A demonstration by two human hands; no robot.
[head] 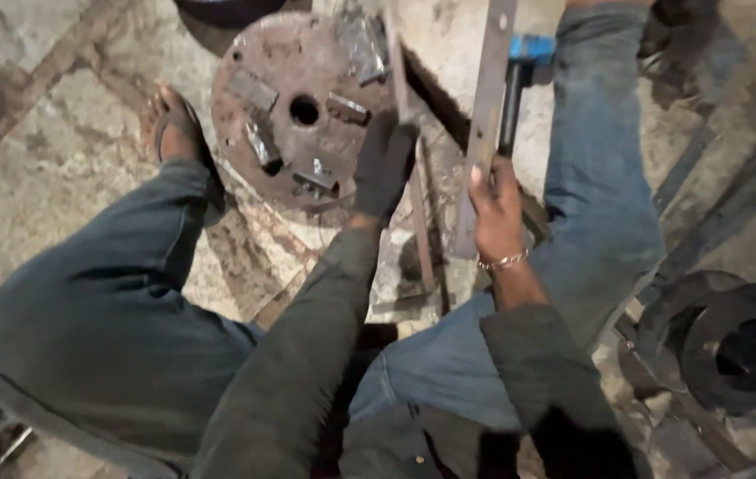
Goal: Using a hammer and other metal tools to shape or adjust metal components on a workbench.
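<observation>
Seated low on the concrete floor (pixel 67 168), knees spread in blue jeans, so the work lies between the legs within easy reach. Right hand (pixel 495 206), bare with a bracelet at the wrist, fingers wrapped fully round the black handle of a hammer (pixel 513 89), blue head up and away, held clear of the work. Just beside it, a long flat metal bar (pixel 487 115) running away toward the far edge of the floor, crossing in front of the hammer handle; cannot tell whether the fingers pinch it too. Left hand (pixel 383 164), in a dark glove, fingers loosely spread and pressed flat on the near right rim of a rusty round steel disc (pixel 298 106), apparently steadying it. Disc lying flat on the floor, centre hole upward, small metal blocks (pixel 254 89) fixed around the hole. Sandalled foot (pixel 176 129) beside its left edge. Dark round discs (pixel 741 346) stacked at the right edge.
</observation>
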